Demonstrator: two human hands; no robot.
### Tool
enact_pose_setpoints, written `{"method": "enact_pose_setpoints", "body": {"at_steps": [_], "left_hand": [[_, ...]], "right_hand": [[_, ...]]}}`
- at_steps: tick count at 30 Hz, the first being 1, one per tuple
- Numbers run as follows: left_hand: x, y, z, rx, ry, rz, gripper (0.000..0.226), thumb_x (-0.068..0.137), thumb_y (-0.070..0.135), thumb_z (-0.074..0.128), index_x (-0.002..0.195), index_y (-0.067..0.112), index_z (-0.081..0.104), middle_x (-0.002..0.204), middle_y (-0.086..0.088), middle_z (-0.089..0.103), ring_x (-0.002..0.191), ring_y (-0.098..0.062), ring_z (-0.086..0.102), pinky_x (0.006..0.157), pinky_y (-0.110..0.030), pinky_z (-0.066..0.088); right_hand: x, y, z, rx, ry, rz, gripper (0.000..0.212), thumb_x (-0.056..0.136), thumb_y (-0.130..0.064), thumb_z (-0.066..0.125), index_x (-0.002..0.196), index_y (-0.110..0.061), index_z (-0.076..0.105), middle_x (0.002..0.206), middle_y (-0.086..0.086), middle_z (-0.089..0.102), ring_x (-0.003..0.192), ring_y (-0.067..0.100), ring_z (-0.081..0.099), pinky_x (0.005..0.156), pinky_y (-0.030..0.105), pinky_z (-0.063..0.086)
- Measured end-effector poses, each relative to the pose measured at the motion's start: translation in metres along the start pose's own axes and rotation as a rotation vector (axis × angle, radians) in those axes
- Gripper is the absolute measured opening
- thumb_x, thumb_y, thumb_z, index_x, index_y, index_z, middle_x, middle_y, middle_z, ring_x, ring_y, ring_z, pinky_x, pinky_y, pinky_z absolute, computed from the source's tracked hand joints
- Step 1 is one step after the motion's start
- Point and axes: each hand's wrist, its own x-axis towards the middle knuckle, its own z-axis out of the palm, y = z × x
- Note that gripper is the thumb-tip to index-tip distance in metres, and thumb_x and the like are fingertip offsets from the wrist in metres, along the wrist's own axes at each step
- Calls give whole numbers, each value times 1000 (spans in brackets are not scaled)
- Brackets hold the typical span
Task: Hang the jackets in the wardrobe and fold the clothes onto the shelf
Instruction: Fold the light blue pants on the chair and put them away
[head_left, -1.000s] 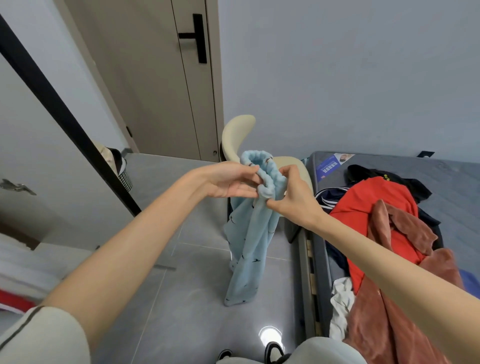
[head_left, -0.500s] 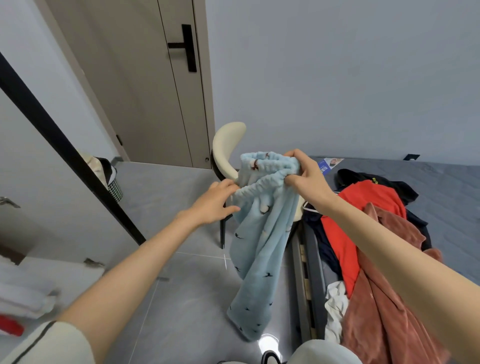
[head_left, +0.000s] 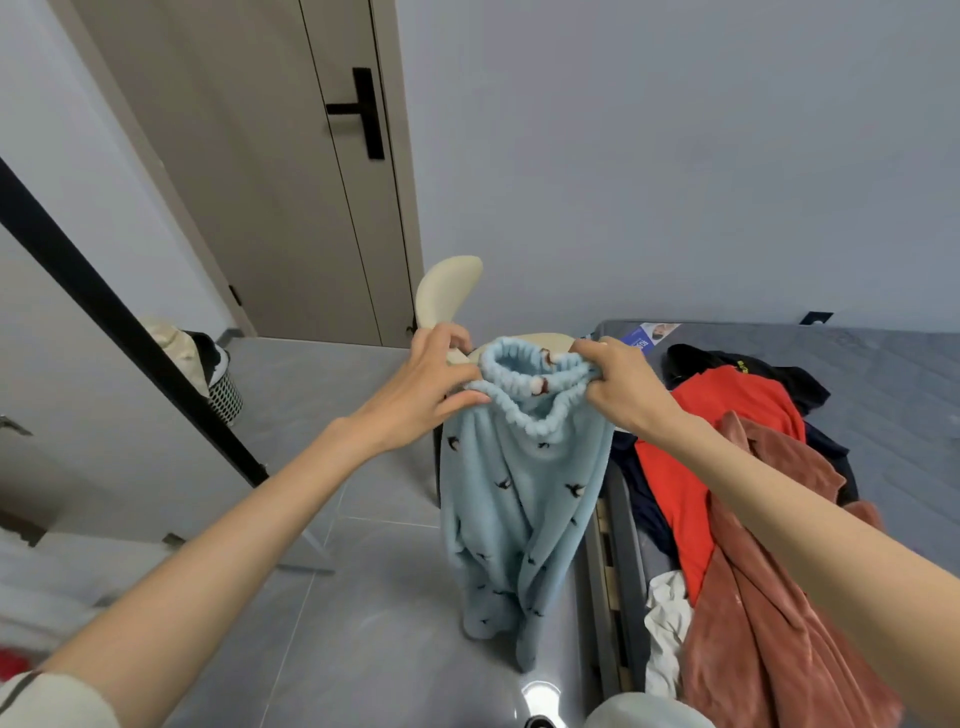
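Note:
A pair of light blue fleece trousers (head_left: 519, 499) with small dark bird prints hangs in the air over the floor, legs dangling down. My left hand (head_left: 426, 384) pinches the left side of the elastic waistband. My right hand (head_left: 623, 384) grips the right side, so the waistband is stretched wide between them. On the bed to the right lies a heap of clothes: a red garment (head_left: 691, 467), a rust-pink fleece garment (head_left: 769, 597), a dark jacket (head_left: 748, 369) and a white piece (head_left: 667, 613).
A cream chair (head_left: 441, 291) stands behind the trousers beside the grey bed (head_left: 893, 384). A closed door (head_left: 291, 171) is at the back. A black-framed panel (head_left: 114, 322) slants across the left, with a basket (head_left: 223, 395) behind it. Folded white items (head_left: 31, 587) sit at far left.
My hands have moved apart along the waistband, spreading it open from a bunched grip. The trousers now hang straighter and more fully unfurled.

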Motion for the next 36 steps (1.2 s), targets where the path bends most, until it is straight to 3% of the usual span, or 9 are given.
{"method": "enact_pose_setpoints", "body": {"at_steps": [3,6,9,14,18,25,28,31,36], "left_hand": [[8,15,6,-50,-129,74,24,97,34,48,91,14,59,154,4,20,139,-10,15,110,-21,18],[16,20,7,-13,-222,26,23,101,28,39,98,10,52,117,2,55,110,-13,49,99,-33,34],[18,18,0,137,-205,29,15,102,28,37,91,18,41,90,6,43,84,-20,49,76,-35,37],[32,24,-4,214,-147,25,12,101,31,33,106,21,38,94,9,50,88,-16,48,100,-37,25],[59,40,6,188,-72,-91,24,100,26,41,120,14,45,111,-3,54,99,-24,50,86,-37,39],[101,73,26,-15,117,-161,18,100,24,41,109,9,49,104,-2,54,93,-19,51,72,-26,33],[115,84,25,-76,143,-136,18,100,25,44,107,9,51,100,1,54,90,-16,51,73,-22,36],[118,80,12,-156,109,-109,24,95,31,54,111,14,52,100,5,57,90,-10,51,72,-10,35],[114,65,-14,95,71,-41,63,89,35,62,142,36,31,123,11,52,106,3,44,80,-17,37]], "right_hand": [[0,-13,2,-35,-104,-96,18,68,7,48,71,-10,46,75,9,45,71,26,42,60,33,26],[2,-14,-7,-20,-108,-90,19,64,11,44,68,-6,41,69,11,43,68,25,36,58,34,18],[0,0,-18,17,-81,-31,17,61,12,41,67,-3,37,66,12,41,67,27,35,57,36,21],[1,25,-32,17,-113,38,14,67,7,40,78,-2,41,77,14,49,81,38,49,69,47,42],[3,39,-37,-55,-231,82,18,77,-7,48,84,-19,36,83,-6,38,87,28,46,74,44,43],[-17,52,-5,211,-173,20,106,63,-37,85,143,-16,18,146,0,17,141,16,8,108,31,14],[-16,59,0,352,79,29,51,76,-12,66,123,-8,47,122,8,51,117,28,48,94,40,44],[-4,78,-24,304,213,45,9,81,-5,55,90,-9,55,82,3,61,81,26,57,68,37,42],[22,67,-73,270,304,-118,13,76,-7,45,85,-16,49,70,-7,51,69,23,49,61,38,40]]}}
